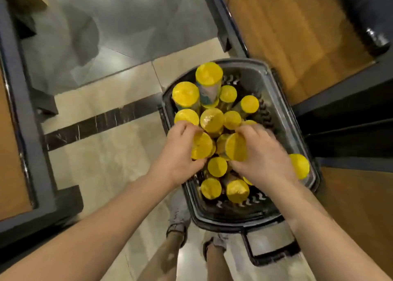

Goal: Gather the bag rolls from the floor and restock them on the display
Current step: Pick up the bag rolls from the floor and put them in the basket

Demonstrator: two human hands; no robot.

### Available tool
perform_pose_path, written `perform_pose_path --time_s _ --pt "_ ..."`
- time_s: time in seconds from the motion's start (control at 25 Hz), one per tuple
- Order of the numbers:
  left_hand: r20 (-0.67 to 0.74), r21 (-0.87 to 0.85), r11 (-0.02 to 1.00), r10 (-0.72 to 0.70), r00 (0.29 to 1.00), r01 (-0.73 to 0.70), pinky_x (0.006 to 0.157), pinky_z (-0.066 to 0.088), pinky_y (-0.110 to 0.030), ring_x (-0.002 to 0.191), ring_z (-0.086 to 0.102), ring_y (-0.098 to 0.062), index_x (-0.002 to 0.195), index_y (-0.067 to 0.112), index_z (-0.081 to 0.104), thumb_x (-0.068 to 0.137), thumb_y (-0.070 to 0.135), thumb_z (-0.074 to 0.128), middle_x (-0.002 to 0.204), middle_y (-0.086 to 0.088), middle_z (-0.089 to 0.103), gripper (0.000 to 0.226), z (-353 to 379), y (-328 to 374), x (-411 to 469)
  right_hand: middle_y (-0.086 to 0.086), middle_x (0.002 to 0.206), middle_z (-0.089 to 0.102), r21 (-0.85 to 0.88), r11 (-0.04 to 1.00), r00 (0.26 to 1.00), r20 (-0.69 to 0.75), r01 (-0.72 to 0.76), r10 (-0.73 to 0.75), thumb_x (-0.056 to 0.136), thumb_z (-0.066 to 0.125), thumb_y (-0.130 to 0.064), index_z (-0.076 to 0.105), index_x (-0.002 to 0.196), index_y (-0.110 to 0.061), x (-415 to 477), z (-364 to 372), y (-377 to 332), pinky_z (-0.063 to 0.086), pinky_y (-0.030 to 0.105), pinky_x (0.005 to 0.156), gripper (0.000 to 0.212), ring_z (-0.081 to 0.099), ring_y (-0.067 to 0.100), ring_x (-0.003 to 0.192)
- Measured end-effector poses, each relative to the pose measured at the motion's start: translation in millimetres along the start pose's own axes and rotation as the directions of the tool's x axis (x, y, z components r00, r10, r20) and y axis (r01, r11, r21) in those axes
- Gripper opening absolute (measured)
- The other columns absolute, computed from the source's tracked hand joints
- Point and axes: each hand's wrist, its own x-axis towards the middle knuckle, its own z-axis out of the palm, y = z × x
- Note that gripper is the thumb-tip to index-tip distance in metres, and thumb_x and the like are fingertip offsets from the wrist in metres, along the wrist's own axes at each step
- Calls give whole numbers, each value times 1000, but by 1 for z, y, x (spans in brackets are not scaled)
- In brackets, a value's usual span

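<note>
Yellow-ended bag rolls point(211, 120) stand upright in a black basket point(294, 119) on the floor point(119, 153) — left hand point(180, 151) fingers clamped round one roll point(201, 146) at nine o'clock of the basket's centre, right hand point(263, 155) fingers round a second roll point(236, 147) at three.

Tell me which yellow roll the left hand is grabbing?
The roll in the middle of the basket, the left hand curled round it, beside the other roll that the right hand grips.
</note>
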Motion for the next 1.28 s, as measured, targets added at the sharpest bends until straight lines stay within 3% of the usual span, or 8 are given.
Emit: perform_pose_path --time_s 0.24,0.4,0.52,0.64,0.76,0.92,1.12,1.28 --pt "7 77 996 44 999 -45 95 52 -50 127 47 -32 138 14 51 71 26 85 138 -7 45 77 53 -25 19 -3 143 46 75 997 998 -57 -6 10 77 81 -31 48 144 -23 25 47 28 36 37 105 75 38 22 132" --pt "-22 165 985 49 999 -45 101 49 -48 126 47 -39 140 3 52 69 19 89 140 -18 48 82 51 -17 11 -7 150 40 64 998 1000 -28 -2 4 81 79 -34 40 149 -27 37 52 31 32 35 107 79 31 17 138" --pt "82 264 964 24 996 -45 102 48 -52 131 43 -44 148 0 43 66 12 90 148 -24 42 95 44 -12 5 -6 156 35 98 995 999 21 -26 24 84 78 -34 33 154 -28 42 53 29 30 36 112 84 28 19 144" --pt "183 290 955 -2 983 -52 114 38 -49 144 25 -39 157 7 27 76 16 84 160 -20 24 100 27 4 3 -3 161 29 111 992 994 95 -60 50 83 79 -39 24 158 -28 36 38 27 29 41 117 94 25 22 148" --pt "154 272 961 12 988 -54 120 29 -46 149 13 -32 158 18 24 84 26 79 163 -10 15 92 -8 30 4 -1 160 31 74 997 999 49 -14 10 84 78 -40 27 158 -26 20 5 20 30 43 117 91 27 24 148" --pt "103 373 923 65 993 -99 124 21 -44 151 0 -28 159 30 19 84 45 75 166 -5 0 95 -97 99 11 -1 161 29 -37 997 997 -45 66 -68 85 74 -45 32 155 -33 0 -91 -8 27 46 119 82 26 26 148" --pt "107 493 854 134 985 -169 123 20 -48 151 -1 -34 158 39 17 81 59 72 167 -4 -4 97 -236 228 16 5 169 3 -178 977 985 -107 118 -139 89 69 -50 13 160 -36 -46 -262 -57 4 54 125 92 2 30 155" --pt "128 520 784 321 938 -339 121 24 -50 151 5 -31 157 41 22 83 63 68 167 -4 5 89 -349 354 -15 10 165 17 -260 963 955 -259 74 -144 89 67 -47 21 159 -34 -138 -404 -80 15 52 123 84 15 31 152"
